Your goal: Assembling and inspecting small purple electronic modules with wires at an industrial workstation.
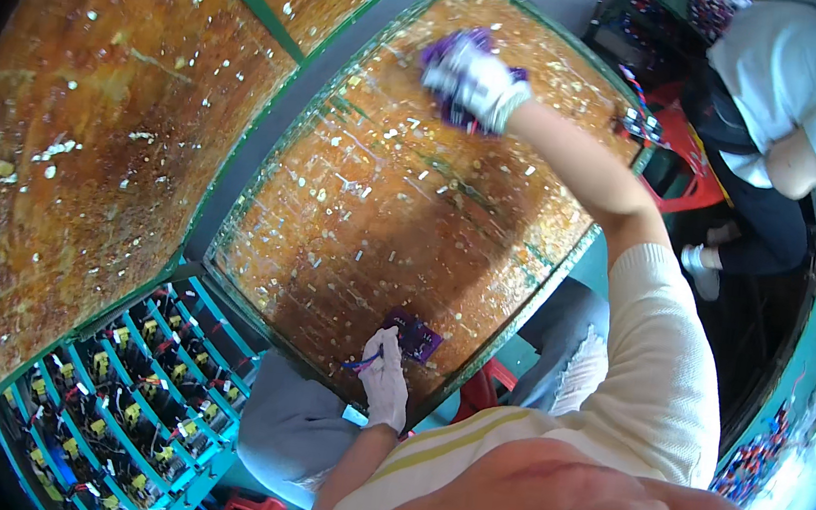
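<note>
My left hand (383, 377), in a white glove, is closed near the bench's front edge. Its fingertips grip the left edge of a purple circuit board (416, 338) with small dark parts on it. Beside that hand, thin dark blue and reddish strands (358, 362) stick out to the left; whether they join the board, I cannot tell. Far forward, my gloved right hand (475, 83) is closed over purple circuit boards (439, 50), partly hidden and blurred by motion, above the worktop's far part.
White scraps litter the worn brown worktop (362, 220), edged in green. Another such surface (119, 141) adjoins at left. A teal rack (125, 394) of wired yellow parts stands lower left. At right are a red stool (685, 161) and a person in a white shirt (799, 88).
</note>
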The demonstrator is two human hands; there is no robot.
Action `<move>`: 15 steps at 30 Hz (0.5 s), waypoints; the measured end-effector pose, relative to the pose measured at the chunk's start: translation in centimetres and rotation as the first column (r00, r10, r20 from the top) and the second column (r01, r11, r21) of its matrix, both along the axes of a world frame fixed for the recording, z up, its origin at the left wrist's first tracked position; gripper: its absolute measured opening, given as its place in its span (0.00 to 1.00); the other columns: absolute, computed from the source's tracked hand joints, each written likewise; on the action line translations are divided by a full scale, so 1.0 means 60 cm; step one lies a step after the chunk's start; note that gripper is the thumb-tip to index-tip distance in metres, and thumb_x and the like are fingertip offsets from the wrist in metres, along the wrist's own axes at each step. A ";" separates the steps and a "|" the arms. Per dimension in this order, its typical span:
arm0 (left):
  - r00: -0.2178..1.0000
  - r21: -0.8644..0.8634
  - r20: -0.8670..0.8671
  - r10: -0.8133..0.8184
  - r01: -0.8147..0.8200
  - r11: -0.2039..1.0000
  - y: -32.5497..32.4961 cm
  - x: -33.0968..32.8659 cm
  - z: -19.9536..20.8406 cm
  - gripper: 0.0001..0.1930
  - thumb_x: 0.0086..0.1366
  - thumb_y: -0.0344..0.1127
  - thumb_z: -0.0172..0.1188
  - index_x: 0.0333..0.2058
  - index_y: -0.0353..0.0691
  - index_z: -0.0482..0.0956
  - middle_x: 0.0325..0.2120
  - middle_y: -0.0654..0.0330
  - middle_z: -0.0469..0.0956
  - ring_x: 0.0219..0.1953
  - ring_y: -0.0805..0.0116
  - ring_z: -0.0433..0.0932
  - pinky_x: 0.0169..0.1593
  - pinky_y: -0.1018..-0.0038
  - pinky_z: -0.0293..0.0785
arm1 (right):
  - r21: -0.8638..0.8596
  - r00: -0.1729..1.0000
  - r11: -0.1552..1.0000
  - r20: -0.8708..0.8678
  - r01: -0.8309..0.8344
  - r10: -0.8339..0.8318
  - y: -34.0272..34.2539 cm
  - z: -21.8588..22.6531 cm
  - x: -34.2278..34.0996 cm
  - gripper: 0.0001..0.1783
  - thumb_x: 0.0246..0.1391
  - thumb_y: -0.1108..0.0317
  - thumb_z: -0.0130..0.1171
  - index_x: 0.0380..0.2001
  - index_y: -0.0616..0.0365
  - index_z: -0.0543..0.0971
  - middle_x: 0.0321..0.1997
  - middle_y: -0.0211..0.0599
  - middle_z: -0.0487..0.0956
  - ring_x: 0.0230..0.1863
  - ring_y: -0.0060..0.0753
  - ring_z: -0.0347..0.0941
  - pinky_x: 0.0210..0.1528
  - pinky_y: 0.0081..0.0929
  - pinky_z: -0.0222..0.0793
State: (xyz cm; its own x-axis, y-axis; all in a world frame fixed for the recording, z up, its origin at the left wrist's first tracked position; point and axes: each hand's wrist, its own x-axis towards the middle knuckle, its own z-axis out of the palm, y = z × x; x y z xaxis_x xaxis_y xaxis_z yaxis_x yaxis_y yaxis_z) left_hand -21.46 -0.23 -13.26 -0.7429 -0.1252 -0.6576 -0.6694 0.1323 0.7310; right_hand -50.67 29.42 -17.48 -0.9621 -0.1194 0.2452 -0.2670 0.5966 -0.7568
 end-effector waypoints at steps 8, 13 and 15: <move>0.896 -0.088 -0.199 0.396 -0.419 0.904 -0.001 0.034 -0.001 0.32 0.61 0.61 0.42 0.44 0.33 0.66 0.46 0.48 0.66 0.43 0.57 0.70 0.49 0.68 0.66 | -0.091 0.917 0.914 0.027 -0.395 0.399 -0.190 0.008 0.267 0.18 0.37 0.58 0.65 0.31 0.55 0.76 0.36 0.43 0.73 0.39 0.44 0.68 0.42 0.35 0.64; 0.822 -0.005 -0.241 0.515 -0.532 0.847 -0.012 0.035 -0.053 0.30 0.57 0.51 0.56 0.50 0.36 0.61 0.43 0.48 0.68 0.42 0.58 0.71 0.45 0.70 0.70 | 0.146 0.919 0.907 0.058 -0.395 0.391 -0.156 0.014 0.304 0.55 0.09 0.45 0.75 0.47 0.61 0.68 0.47 0.47 0.71 0.55 0.47 0.61 0.56 0.35 0.58; 0.870 -0.074 -0.227 0.437 -0.463 0.883 -0.037 0.037 -0.063 0.30 0.56 0.50 0.57 0.50 0.36 0.61 0.43 0.48 0.68 0.41 0.58 0.71 0.44 0.71 0.70 | 0.052 0.956 0.958 0.102 -0.281 0.275 -0.071 0.052 0.282 0.47 0.14 0.47 0.75 0.42 0.61 0.71 0.45 0.50 0.72 0.48 0.46 0.69 0.49 0.35 0.65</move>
